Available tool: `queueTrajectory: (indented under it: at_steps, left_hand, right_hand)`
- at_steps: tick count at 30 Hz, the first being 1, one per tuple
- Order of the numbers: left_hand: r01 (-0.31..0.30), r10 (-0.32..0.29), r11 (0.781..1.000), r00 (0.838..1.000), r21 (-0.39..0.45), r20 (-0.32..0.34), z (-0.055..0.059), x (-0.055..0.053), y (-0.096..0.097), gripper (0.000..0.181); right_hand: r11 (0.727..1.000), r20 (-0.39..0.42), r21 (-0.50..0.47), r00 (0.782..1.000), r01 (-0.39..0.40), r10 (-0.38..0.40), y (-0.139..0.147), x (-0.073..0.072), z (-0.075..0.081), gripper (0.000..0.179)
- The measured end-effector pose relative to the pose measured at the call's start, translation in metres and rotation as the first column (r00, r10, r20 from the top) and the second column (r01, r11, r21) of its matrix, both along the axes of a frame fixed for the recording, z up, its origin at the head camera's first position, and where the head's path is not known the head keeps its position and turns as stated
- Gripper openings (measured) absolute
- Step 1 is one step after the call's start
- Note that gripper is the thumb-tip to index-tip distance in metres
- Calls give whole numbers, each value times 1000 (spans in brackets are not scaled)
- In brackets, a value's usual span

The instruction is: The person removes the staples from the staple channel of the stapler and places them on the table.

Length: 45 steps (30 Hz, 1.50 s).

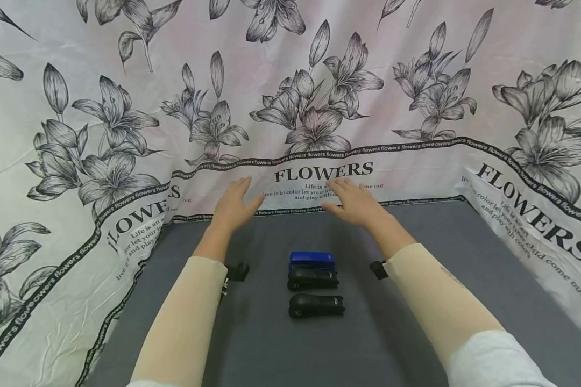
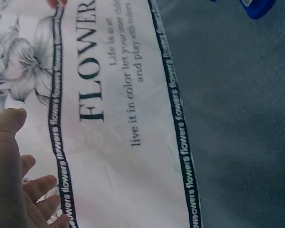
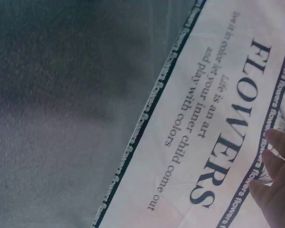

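Observation:
Three staplers lie one before another on the grey tabletop: a blue stapler [image 1: 312,258] at the back, a black stapler [image 1: 312,279] close against it, and a second black stapler [image 1: 317,305] nearest me with a small gap. My left hand [image 1: 235,207] is raised beyond them to the left, fingers spread and holding nothing. To the right, my right hand [image 1: 355,203] is held up likewise, its fingers extended and nothing in it. Neither hand touches a stapler. In the left wrist view a blue end of a stapler [image 2: 257,6] shows at the top right corner.
A white curtain-like cloth [image 1: 319,185] with printed lilies and lettering surrounds the grey tabletop [image 1: 271,344] at the back and both sides. Dark wrist-worn devices show at the left wrist [image 1: 237,272] and the right wrist [image 1: 378,270].

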<state>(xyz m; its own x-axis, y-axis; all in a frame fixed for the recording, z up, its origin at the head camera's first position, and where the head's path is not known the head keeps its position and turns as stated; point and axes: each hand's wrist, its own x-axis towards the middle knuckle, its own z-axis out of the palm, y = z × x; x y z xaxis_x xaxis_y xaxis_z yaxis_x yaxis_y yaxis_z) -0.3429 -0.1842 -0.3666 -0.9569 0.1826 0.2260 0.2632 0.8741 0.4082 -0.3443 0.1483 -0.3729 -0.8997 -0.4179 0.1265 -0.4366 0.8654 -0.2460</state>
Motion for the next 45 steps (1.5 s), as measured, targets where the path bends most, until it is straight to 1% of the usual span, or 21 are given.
queueTrajectory:
  at_steps: [3,7,11,15,20,24,27,29,32,34,37,39,42,45]
  left_hand:
    - [10,-9,999,1000,44,-19,1,5,1,74]
    - [29,-24,993,999,119,-49,4,14,3,71]
    - [65,-48,977,995,203,-89,4,24,4,68]
    - [105,-68,957,988,271,-141,-2,32,2,63]
    - [185,-117,918,972,351,-205,-7,46,1,55]
    - [248,-156,875,957,416,-243,-10,59,5,53]
    - [265,-162,843,955,469,-248,-11,67,8,52]
    - [267,-163,825,956,497,-243,-12,72,11,52]
    - [272,-170,811,957,518,-236,-16,78,13,52]
    - [284,-177,799,953,531,-244,-19,81,14,51]
    - [318,-194,768,943,556,-270,-26,84,14,49]
    - [332,-199,754,938,566,-285,-31,87,14,49]
    - [336,-201,741,937,582,-286,-40,91,13,48]
    - [315,-185,740,945,595,-270,-48,94,13,47]
  right_hand:
    - [999,-7,-23,1000,-23,22,-1,2,0,77]
    - [998,-13,-49,999,-46,46,-4,8,6,77]
    - [994,-31,-77,997,-79,76,-7,17,11,75]
    - [986,-70,-102,990,-129,122,-13,24,12,73]
    - [971,-112,-135,977,-196,182,-19,36,11,69]
    - [951,-110,-190,967,-246,229,-24,46,6,66]
    - [935,-84,-233,963,-269,256,-28,54,0,63]
    - [931,-64,-243,962,-273,265,-30,58,-4,62]
    - [931,-24,-260,966,-254,257,-34,62,-10,60]
    - [933,-5,-274,970,-235,243,-36,64,-14,58]
    - [922,10,-315,970,-226,241,-39,68,-18,56]
    - [916,21,-330,969,-227,247,-41,70,-21,54]
    - [910,41,-347,966,-227,256,-45,72,-26,53]
    - [910,54,-353,966,-219,253,-49,73,-31,52]
